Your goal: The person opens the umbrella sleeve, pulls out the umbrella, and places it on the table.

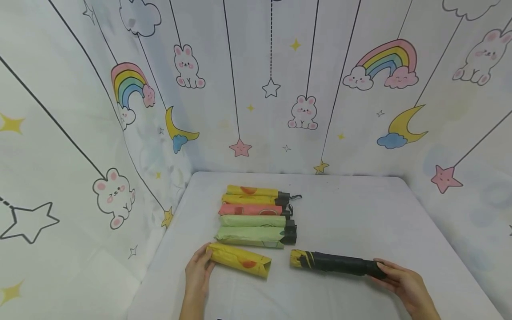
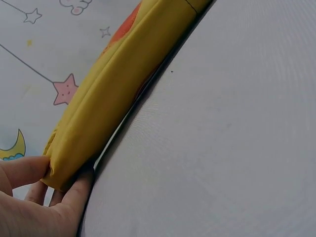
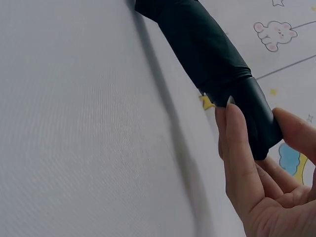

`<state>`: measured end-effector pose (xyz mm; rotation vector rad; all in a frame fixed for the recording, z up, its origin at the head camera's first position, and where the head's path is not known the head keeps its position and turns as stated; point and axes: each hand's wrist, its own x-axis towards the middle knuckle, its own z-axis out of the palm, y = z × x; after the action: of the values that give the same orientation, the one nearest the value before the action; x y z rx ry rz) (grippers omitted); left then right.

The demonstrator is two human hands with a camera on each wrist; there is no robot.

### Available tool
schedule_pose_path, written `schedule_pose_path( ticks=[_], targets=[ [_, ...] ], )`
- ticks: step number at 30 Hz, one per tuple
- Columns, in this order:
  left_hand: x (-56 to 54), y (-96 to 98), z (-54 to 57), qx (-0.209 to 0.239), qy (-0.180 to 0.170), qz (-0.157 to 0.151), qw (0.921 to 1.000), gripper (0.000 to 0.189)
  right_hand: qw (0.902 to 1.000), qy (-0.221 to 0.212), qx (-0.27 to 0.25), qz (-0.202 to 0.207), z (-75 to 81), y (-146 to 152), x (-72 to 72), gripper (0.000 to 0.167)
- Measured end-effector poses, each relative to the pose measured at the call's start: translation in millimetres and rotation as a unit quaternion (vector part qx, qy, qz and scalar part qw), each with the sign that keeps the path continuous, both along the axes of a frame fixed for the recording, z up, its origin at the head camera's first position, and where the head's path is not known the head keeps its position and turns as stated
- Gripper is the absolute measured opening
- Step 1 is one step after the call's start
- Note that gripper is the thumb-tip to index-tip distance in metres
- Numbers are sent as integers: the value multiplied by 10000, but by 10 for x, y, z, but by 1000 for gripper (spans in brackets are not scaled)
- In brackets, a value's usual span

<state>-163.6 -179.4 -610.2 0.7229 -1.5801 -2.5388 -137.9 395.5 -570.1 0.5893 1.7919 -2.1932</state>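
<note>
On the left, my left hand [image 1: 198,269] pinches the closed end of a yellow umbrella sleeve [image 1: 240,261] with an orange print. The sleeve's other end gapes toward the right. My right hand [image 1: 404,284] grips the black handle end of a folded umbrella [image 1: 338,263], whose yellow-and-black tip points left at the sleeve's opening. A gap of table separates the two. In the right wrist view, thumb and fingers [image 3: 239,153] close round the handle. The left wrist view has the thumb on one side of the sleeve [image 2: 98,98] and fingers beneath it.
Behind the hands, several sleeved umbrellas lie side by side: yellow ones [image 1: 252,190], a red one [image 1: 252,210] and green ones [image 1: 252,233], with black handles to the right. The white table [image 1: 352,213] meets patterned cloth walls [image 1: 256,124] at its back and sides.
</note>
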Motion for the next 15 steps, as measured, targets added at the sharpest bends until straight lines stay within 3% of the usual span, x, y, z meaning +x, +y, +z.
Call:
schedule_pose_path(
  ticks=[7, 15],
  targets=[
    [12, -10, 3, -42, 34, -116, 9999, 54, 9998, 15, -154, 110, -64, 83, -13, 18],
    [6, -12, -12, -66, -29, -38, 10000, 55, 9989, -33, -225, 414, -121, 172, -43, 18]
  ],
)
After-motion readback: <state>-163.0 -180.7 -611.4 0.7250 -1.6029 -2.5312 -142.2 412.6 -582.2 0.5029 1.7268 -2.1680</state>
